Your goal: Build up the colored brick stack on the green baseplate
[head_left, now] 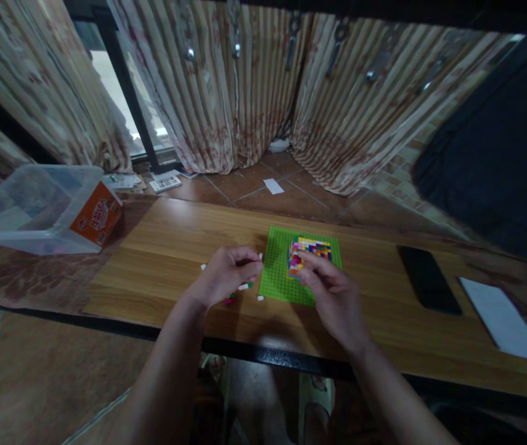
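Left hand [227,275] pinched narrow, right hand [335,296] narrow by colorful bricks [320,249], green board [275,272] under it, can't tell what either holds

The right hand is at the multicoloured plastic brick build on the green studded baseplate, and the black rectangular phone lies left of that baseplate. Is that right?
Not quite: in the head view, the black rectangular phone lies right of the green studded baseplate, not left. The right hand is indeed at the multicoloured plastic brick build on it.
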Demonstrator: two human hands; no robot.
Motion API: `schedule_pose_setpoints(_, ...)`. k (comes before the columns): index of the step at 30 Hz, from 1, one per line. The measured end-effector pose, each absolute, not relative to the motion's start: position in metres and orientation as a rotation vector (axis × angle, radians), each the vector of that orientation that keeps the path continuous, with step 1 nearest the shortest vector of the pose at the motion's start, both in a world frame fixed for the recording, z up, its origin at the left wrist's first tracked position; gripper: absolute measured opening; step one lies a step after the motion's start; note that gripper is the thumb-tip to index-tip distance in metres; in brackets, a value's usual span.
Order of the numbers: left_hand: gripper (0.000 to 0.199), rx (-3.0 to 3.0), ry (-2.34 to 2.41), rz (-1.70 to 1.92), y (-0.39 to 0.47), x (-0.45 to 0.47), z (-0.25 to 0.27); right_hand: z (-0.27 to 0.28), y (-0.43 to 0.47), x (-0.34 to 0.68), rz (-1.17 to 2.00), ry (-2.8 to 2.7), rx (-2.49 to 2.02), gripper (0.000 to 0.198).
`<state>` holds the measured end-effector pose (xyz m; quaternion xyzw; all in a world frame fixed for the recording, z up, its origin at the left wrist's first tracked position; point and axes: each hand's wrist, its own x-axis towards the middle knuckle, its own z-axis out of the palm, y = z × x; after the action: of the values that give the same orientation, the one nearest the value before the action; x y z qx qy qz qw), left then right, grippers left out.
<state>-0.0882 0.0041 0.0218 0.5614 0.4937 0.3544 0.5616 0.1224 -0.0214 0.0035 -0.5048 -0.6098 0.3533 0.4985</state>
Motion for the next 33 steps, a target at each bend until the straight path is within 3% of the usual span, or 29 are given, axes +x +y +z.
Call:
schedule_pose_setpoints(15,0.019,1.869,1.242,0.642,0.011,-0.076,0.007,-0.006,-0.009,0.153,0.276,-1.688,-1.378,0.014)
schedule_pose_setpoints(33,0.017,1.966,1.311,0.526,0.008,-0.065,0.007,-0.016,-0.006,0.141,0.143,-1.723,-1.468,0.02)
